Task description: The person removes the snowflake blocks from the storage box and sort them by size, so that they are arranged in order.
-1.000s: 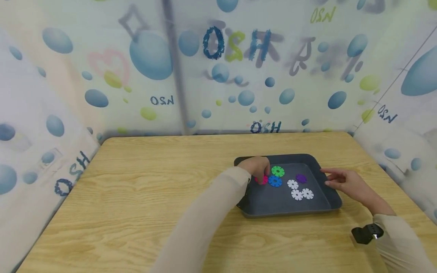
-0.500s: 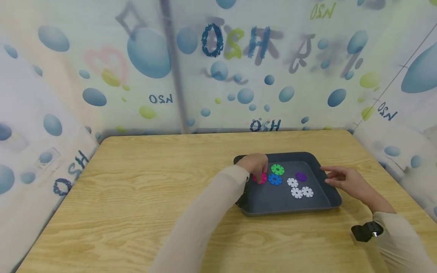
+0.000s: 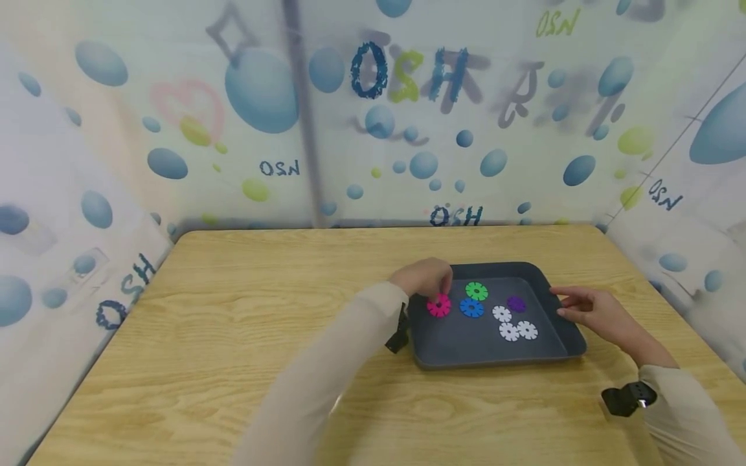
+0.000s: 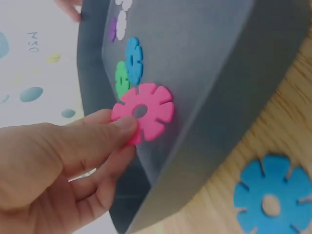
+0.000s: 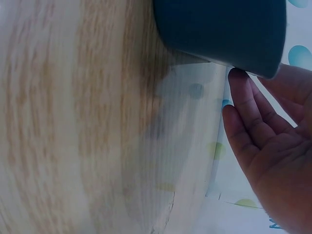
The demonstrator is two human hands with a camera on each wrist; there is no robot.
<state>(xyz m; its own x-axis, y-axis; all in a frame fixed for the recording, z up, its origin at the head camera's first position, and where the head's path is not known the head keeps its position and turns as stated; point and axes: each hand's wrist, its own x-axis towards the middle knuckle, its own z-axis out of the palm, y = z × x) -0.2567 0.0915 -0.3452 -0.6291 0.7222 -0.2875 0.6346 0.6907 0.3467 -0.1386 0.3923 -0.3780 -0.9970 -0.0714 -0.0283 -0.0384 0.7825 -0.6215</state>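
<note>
My left hand (image 3: 424, 277) pinches a pink notched plastic disc (image 4: 151, 109) by its edge, thumb on the face toward the wrist camera. The disc is over the left end of a dark grey tray (image 3: 466, 346). Just right of it in the tray are a green disc (image 3: 476, 291) and a blue disc (image 3: 471, 307). Farther right sit a purple disc (image 3: 516, 303) and several white discs (image 3: 509, 332). At the tray's right rim my right hand (image 3: 600, 314) holds the edge between thumb and fingers; the right wrist view shows fingertips (image 5: 239, 75) against the wall's outside.
Another blue disc (image 4: 270, 195) shows on the wooden table (image 3: 233, 323) outside the tray in the left wrist view; the head view does not show it. A printed curtain wall (image 3: 350, 129) stands behind the table. A dark wrist device (image 3: 628, 398) is on the right wrist.
My left hand has drawn slightly left with the pink disc, away from the blue and green ones, and more of the disc shows. The right hand stays at the tray's rim.
</note>
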